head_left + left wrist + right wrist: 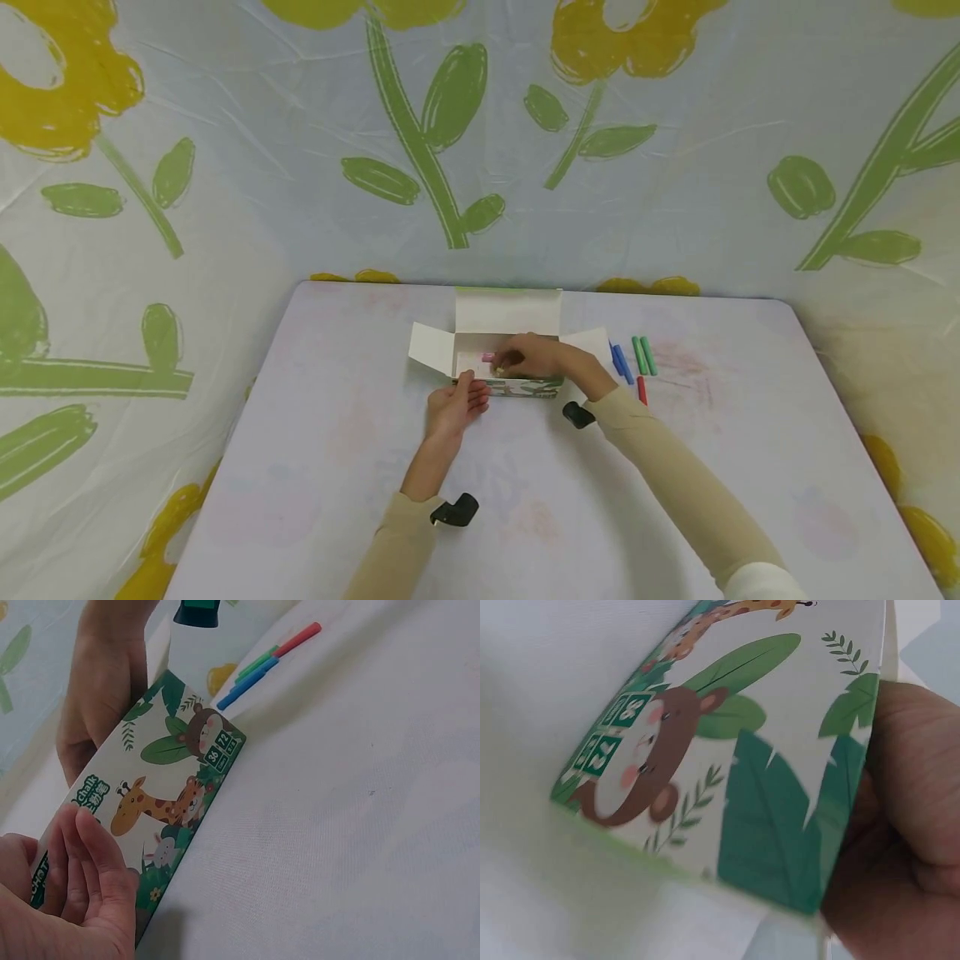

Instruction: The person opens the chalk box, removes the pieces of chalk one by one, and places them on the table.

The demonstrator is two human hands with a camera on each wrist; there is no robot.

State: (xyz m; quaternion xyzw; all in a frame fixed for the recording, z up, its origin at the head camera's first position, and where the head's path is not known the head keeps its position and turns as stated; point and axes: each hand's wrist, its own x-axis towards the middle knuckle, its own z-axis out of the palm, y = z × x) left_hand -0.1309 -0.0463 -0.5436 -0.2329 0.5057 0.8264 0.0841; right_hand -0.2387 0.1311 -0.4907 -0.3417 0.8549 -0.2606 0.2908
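An open cardboard box with jungle-animal print on its side stands mid-table, its lid and side flaps spread out. My right hand reaches into the box from the right and pinches a pink stick just above its floor. My left hand rests with straight fingers against the box's front wall near its left corner. In the left wrist view those fingers lie on the printed box. The right wrist view shows the printed wall close up beside my right hand.
Right of the box lie two blue sticks, two green sticks and a red stick on the white table. A flower-print sheet hangs behind and around the table.
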